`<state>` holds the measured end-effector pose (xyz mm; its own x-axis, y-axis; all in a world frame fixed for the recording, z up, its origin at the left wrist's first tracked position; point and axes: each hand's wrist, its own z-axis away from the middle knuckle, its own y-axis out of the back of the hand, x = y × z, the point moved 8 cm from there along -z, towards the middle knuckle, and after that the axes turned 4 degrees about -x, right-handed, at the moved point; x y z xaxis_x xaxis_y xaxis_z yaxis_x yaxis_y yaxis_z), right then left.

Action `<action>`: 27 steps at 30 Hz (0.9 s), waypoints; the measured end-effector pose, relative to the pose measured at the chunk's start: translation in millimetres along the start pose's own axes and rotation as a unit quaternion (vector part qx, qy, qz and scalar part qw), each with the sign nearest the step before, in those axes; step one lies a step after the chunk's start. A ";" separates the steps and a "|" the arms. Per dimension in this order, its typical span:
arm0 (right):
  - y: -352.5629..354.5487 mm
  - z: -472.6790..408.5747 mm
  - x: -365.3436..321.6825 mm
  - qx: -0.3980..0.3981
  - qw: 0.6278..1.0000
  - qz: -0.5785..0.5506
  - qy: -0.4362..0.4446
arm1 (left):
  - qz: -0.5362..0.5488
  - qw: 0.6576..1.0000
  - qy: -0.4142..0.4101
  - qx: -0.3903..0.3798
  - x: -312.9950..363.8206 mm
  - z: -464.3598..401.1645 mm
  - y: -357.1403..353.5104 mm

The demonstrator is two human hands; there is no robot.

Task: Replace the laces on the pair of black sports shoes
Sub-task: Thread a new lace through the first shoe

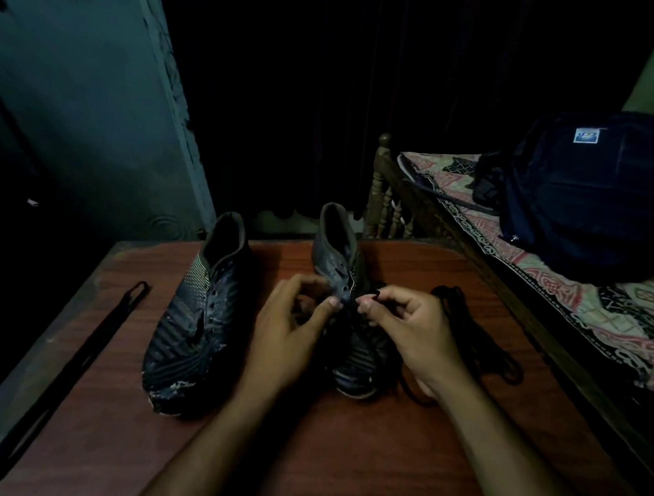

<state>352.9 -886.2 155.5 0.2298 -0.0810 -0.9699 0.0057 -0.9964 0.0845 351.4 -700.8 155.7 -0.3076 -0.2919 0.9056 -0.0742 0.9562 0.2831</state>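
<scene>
Threading lace (475,329) thru right-of-centre shoe (348,286): left hand (296,321) pinching eyelet flap, right hand (408,322) pinching lace tip; next, prob poke tip thru eyelet

Both forearms enter from the lower edge and converge toward the right shoe (348,286), bare to the frame edge.

Left hand (292,332): back of hand up, lying against the left side of the right shoe. Fingers curled, thumb and forefinger pinching the shoe's eyelet flap just above mid-shoe. Thumbnail visible, facing camera.

Right hand (415,330): back of hand up, on the right side of the same shoe, wrist lower than knuckles. Thumb and forefinger pinch the end of a black lace (475,336) close to the left thumb. Remaining fingers curled under.

Fingertips of the two hands near, not touching.
</scene>
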 end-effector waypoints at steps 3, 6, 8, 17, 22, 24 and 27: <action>3.9 -3.0 3.6 0.000 1.000 -0.004 -0.007 | -0.089 0.995 -0.040 0.010 4.2 -0.1 1.1; 5.5 -2.5 1.9 0.009 1.000 -0.017 0.010 | -0.158 0.987 -0.043 -0.008 7.8 0.7 -0.7; 4.7 -1.6 1.7 0.021 1.000 -0.015 0.017 | -0.187 0.981 -0.044 -0.027 6.2 -4.2 -1.4; 6.0 0.6 0.8 0.054 0.999 0.005 0.006 | -0.191 0.977 -0.068 -0.068 5.3 -8.9 -5.8; 4.5 2.8 -3.3 0.055 0.997 0.043 0.019 | -0.231 0.960 -0.072 -0.139 7.3 -6.0 -16.8; 5.2 3.4 -5.2 0.055 0.996 0.062 0.029 | -0.242 0.956 -0.081 -0.141 10.4 -5.6 -19.8; 4.2 5.3 -6.9 0.050 0.993 0.098 0.045 | -0.261 0.954 -0.066 -0.129 8.5 -7.4 -17.2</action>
<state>346.2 -889.9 161.4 0.3038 -0.2751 -0.9121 -0.1426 -0.9598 0.2420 357.1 -719.9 160.9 -0.4101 -0.7066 0.5766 -0.0192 0.6388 0.7691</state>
